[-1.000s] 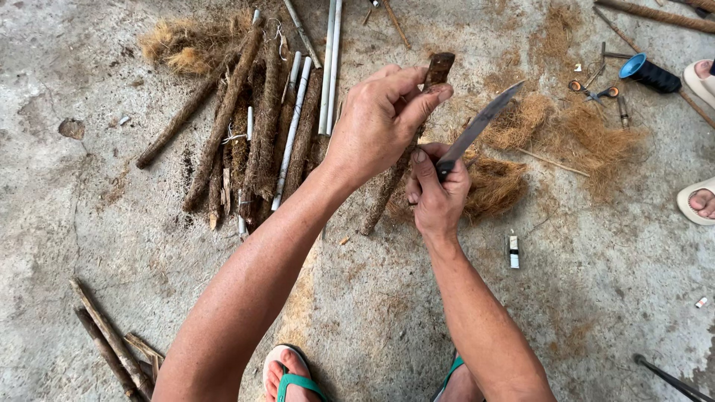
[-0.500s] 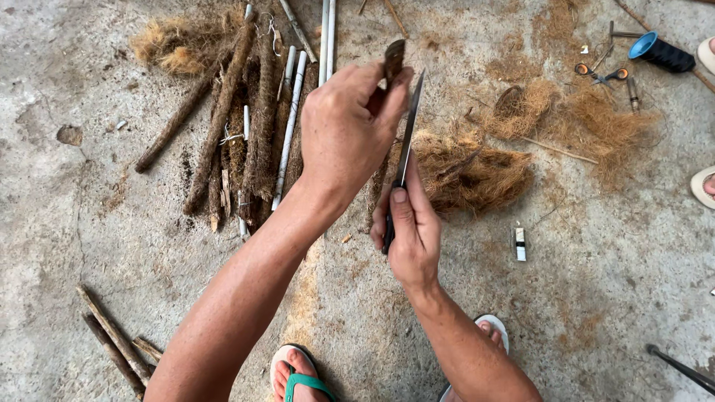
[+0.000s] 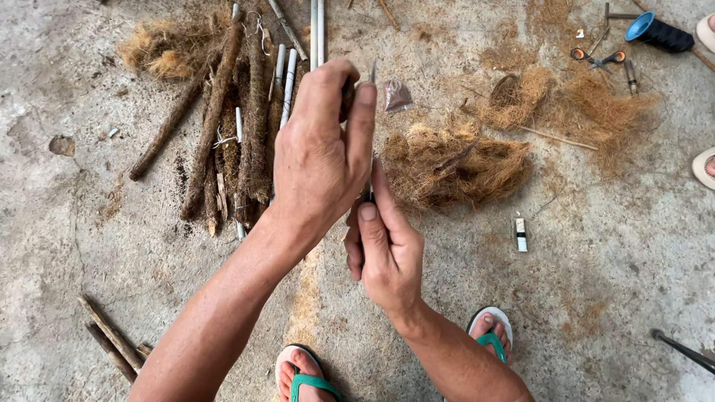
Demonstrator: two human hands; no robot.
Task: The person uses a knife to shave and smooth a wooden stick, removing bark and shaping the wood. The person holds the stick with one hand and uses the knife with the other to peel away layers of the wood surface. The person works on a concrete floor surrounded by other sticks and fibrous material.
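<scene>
Rough, matt concrete floor (image 3: pixel 611 298) strewn with dry, coarse brown fibre (image 3: pixel 454 167); fibre-wrapped sticks (image 3: pixel 246 126) with a shaggy bark-like surface beside smooth white plastic tubes (image 3: pixel 318 33); thin metal knife blade (image 3: pixel 372 74), dull grey; glossy blue plastic spool (image 3: pixel 655 31).

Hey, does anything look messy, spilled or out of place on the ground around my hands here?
Brown fibre lies in loose clumps on the concrete floor, beside the left hand and right hand. A small white lighter-like thing lies alone.

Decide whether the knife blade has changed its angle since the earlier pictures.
Yes. The knife blade swung from slanting right to upright, away from the brown fibre heap.
</scene>
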